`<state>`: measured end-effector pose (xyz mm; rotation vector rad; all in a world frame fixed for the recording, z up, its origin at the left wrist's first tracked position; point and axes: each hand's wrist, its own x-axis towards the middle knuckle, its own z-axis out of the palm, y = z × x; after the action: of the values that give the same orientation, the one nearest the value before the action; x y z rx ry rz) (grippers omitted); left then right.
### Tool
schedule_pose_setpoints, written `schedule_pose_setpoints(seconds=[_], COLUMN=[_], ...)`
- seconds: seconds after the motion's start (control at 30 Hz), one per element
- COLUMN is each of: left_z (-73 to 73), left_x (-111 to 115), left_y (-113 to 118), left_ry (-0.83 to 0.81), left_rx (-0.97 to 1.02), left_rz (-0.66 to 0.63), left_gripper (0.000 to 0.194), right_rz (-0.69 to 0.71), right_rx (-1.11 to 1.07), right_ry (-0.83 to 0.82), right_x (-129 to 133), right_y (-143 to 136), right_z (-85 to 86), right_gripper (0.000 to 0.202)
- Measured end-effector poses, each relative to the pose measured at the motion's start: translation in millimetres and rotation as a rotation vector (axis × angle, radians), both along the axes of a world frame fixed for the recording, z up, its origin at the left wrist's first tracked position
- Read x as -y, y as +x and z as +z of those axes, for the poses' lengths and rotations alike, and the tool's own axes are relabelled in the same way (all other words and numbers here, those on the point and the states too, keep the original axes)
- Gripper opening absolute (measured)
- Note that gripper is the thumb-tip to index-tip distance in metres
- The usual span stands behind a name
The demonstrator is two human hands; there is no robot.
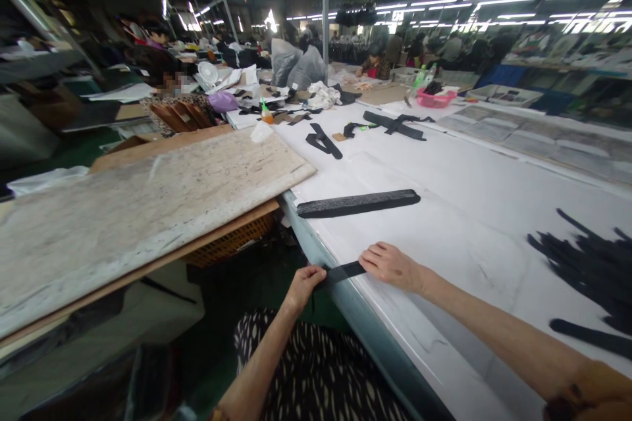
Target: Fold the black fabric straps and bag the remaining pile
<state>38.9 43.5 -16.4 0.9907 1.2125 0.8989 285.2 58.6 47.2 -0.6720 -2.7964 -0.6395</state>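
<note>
L hand [306, 286] fingers pinched shut on blk strip [345, 271], lower ctr; R hand [392, 266] fingers curled on it over counter [484, 184] edge, prob. for tension. Beyond, mid-frame, strip stack [359, 204] lies flat, prob. for neatness.

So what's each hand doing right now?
Left hand: closed, pinching a black strip.
Right hand: curled over the same strip; whether it grips or just presses can't be told.

Matt cloth strip [344, 272], smooth tabletop [474, 210]
</note>
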Motion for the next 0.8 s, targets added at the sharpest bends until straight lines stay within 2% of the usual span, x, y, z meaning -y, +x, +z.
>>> schedule_pose_setpoints(seconds=[0.13, 0.27, 0.4, 0.5, 0.67, 0.8], left_z=[-12.5, -13.8, -10.8, -13.9, -29.4, -35.5], left_x=[11.4, 19.3, 19.3, 16.3, 14.6, 19.1], left_y=[-20.3, -33.0, -36.1, -33.5, -31.5, -40.8], left_ry=[-0.053, -0.078, -0.071, -0.062, -0.053, -0.052], left_rx=[-0.011, -0.011, -0.03, -0.047, -0.086, -0.125], left_rz=[0.032, 0.037, 0.024, 0.011, 0.036, 0.053], left_gripper=[0.031, 0.033, 0.034, 0.035, 0.033, 0.033], right_rz=[0.093, 0.089, 0.007, -0.014, 0.072, 0.118], right_rx=[0.0, -0.024, -0.042, -0.034, 0.004, 0.013], right_ry=[-0.001, -0.014, -0.021, -0.022, -0.003, -0.004], right_x=[-2.9, -3.4, -2.3, -2.2, -2.4, 0.6], right_y=[-25.9, -27.1, -10.9, -5.0, -19.0, -32.0], right_z=[1.2, 0.4, -2.0, -2.7, 0.5, 2.8], right_gripper=[0.019, 0.018, 0.019, 0.02, 0.018, 0.019])
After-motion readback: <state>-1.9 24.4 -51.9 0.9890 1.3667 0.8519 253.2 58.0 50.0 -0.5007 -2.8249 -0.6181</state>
